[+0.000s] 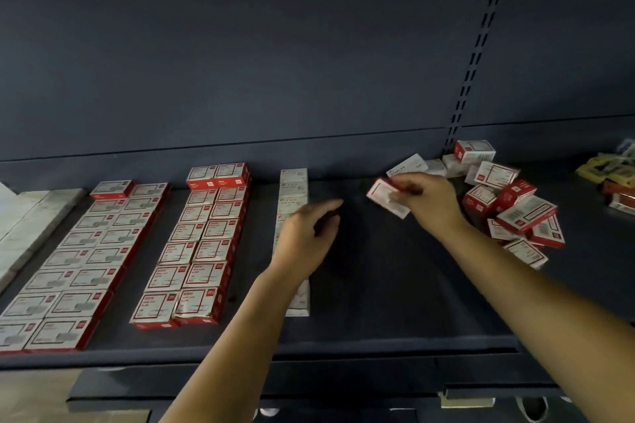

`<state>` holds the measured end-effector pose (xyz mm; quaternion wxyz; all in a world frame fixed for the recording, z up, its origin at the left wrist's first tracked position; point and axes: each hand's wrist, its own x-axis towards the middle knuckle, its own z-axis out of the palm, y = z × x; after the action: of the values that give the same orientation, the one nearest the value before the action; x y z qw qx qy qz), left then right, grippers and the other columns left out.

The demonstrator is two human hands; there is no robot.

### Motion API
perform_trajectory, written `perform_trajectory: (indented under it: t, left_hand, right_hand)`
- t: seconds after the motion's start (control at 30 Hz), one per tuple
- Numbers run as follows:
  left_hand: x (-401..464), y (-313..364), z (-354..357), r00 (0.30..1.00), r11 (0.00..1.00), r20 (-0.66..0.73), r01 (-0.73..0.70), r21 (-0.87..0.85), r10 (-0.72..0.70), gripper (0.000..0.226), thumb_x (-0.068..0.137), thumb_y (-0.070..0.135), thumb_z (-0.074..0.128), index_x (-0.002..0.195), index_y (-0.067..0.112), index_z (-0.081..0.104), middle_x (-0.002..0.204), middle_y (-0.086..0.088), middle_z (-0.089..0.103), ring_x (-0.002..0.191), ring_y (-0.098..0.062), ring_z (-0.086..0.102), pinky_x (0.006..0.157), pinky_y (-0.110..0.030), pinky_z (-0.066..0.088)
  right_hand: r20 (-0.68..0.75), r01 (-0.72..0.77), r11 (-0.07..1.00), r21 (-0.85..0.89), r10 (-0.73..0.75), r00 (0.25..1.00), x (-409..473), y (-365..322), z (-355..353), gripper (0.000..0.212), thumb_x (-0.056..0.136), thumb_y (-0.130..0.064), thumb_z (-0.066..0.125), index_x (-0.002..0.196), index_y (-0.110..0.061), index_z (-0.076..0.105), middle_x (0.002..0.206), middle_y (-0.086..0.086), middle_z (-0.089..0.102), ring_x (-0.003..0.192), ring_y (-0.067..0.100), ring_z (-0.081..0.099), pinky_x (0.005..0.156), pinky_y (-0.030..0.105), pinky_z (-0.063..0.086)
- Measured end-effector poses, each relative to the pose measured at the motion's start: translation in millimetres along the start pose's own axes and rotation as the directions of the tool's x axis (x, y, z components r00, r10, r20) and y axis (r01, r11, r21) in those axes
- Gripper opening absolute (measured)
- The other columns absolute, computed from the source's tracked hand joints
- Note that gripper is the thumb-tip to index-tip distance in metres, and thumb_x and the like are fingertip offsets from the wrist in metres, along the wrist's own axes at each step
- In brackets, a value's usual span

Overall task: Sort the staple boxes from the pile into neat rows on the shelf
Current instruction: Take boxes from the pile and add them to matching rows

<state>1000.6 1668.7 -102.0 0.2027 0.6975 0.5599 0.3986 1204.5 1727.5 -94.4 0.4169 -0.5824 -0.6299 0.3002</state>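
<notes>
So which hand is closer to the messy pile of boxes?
The right hand. It holds one staple box just left of the messy pile. The left hand is farther left, over the single white row, holding nothing.

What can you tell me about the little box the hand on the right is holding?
The held box is small, flat and rectangular, like cardboard, white on its face with a red border and red edge. Its print is too blurred to read. The right hand pinches it at one end, lifting it tilted above the dark shelf, between the neat rows and the loose pile. Only the fingers touch it.
</notes>
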Motion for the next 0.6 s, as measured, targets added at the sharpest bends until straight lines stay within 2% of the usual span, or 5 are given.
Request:
perform_trajectory:
  t: [0.1,0.2,0.3,0.5,0.6]
  left_hand:
    - [-7.8,7.2,-12.9,0.980,0.910,-0.090,0.128,-0.393,-0.177,0.027,0.087,0.006,0.061,0.110,0.020,0.064,0.102,0.009,0.068,0.102,-0.007,0.063,0.089,-0.017,0.047]
    - [-18.7,19.4,-30.5,0.948,0.694,0.066,0.274,-0.666,-0.311,0.027,0.079,0.020,0.065,0.105,0.017,0.066,0.099,-0.004,0.071,0.097,-0.017,0.067,0.084,-0.027,0.054]
    - [-29.1,29.8,-41.9,0.939,0.552,0.184,0.322,-0.769,-0.290,0.028,0.071,0.016,0.066,0.098,0.009,0.068,0.093,-0.010,0.073,0.087,-0.024,0.070,0.076,-0.029,0.056]
    - [-38.3,35.5,-45.2,0.912,0.381,0.120,0.280,-0.881,-0.393,0.025,0.069,0.008,0.064,0.093,0.003,0.067,0.087,-0.012,0.073,0.073,-0.019,0.070,0.066,-0.025,0.057]
    - [-44.5,34.6,-42.9,0.897,0.359,0.112,0.283,-0.889,-0.428,0.024,0.070,0.008,0.063,0.094,0.002,0.067,0.088,-0.013,0.073,0.075,-0.019,0.071,0.068,-0.026,0.058]
  right_hand:
    - [0.119,-0.056,0.969,0.239,0.027,0.993,-30.4,-34.9,9.4,0.020,0.074,0.000,0.073,0.092,-0.009,0.071,0.085,-0.002,0.070,0.072,-0.001,0.065,0.070,0.009,0.047]
    - [0.185,-0.048,0.928,0.371,-0.023,0.982,-52.0,-61.5,13.8,0.017,0.074,-0.002,0.073,0.081,-0.018,0.071,0.079,-0.006,0.072,0.074,0.003,0.067,0.067,0.010,0.049]
    - [0.174,-0.027,0.897,0.441,-0.056,0.983,-62.6,-79.3,16.1,0.016,0.076,-0.004,0.072,0.079,-0.019,0.071,0.077,-0.007,0.073,0.076,0.003,0.068,0.065,0.010,0.048]
    - [0.111,-0.069,0.810,0.582,0.005,0.994,-80.5,-78.4,21.4,0.023,0.079,-0.004,0.067,0.094,-0.022,0.067,0.085,-0.002,0.072,0.082,0.007,0.068,0.066,0.018,0.053]
    - [0.143,-0.127,0.782,0.610,0.049,0.988,-87.4,-73.0,25.6,0.027,0.079,-0.005,0.066,0.098,-0.023,0.065,0.088,-0.002,0.072,0.084,0.009,0.068,0.065,0.021,0.054]
